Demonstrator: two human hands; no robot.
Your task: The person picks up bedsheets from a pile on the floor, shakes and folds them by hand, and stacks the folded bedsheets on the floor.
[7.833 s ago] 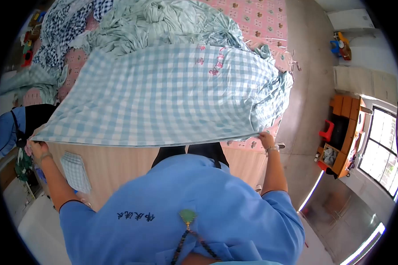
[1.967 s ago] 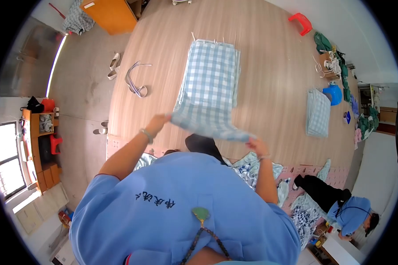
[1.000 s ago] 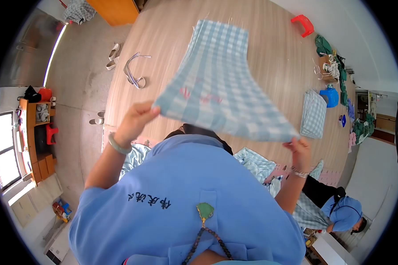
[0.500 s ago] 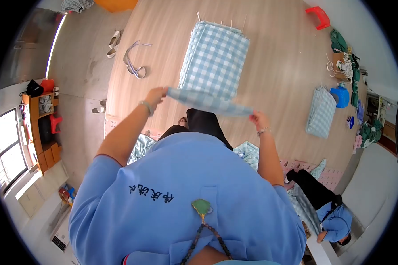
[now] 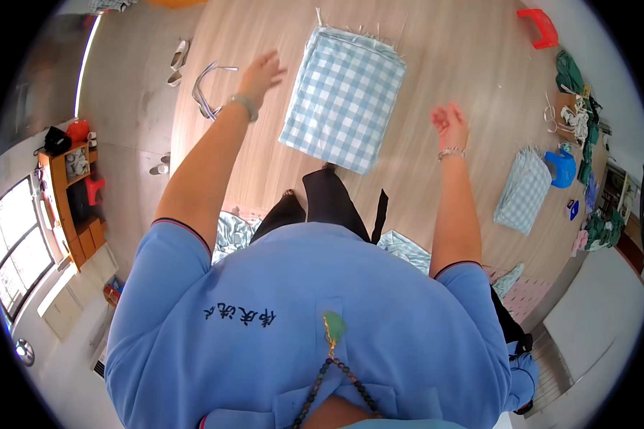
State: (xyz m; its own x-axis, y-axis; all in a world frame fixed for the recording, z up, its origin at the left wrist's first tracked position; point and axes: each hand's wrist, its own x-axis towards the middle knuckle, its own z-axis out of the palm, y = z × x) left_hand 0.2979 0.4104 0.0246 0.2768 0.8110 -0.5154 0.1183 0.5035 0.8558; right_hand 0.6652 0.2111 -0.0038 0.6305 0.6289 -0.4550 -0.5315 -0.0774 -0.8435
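Cloth (image 5: 345, 100) lay folded on the wood surface (image 5: 413, 204), between your hands, touched by neither. Left hand (image 5: 262, 75): fingers apart, holding nothing. Right hand (image 5: 449, 127): fingers loosely curled, a little apart, holding nothing. Layers looked slightly uneven along the far edge, ties (image 5: 318, 16) protruding. Judgement: this fold called for flat palms, squared corners, leg (image 5: 328, 200) kept off the near edge.

Laundry workroom: folded checked cloths (image 5: 347, 100), lettered shirt (image 5: 293, 279)
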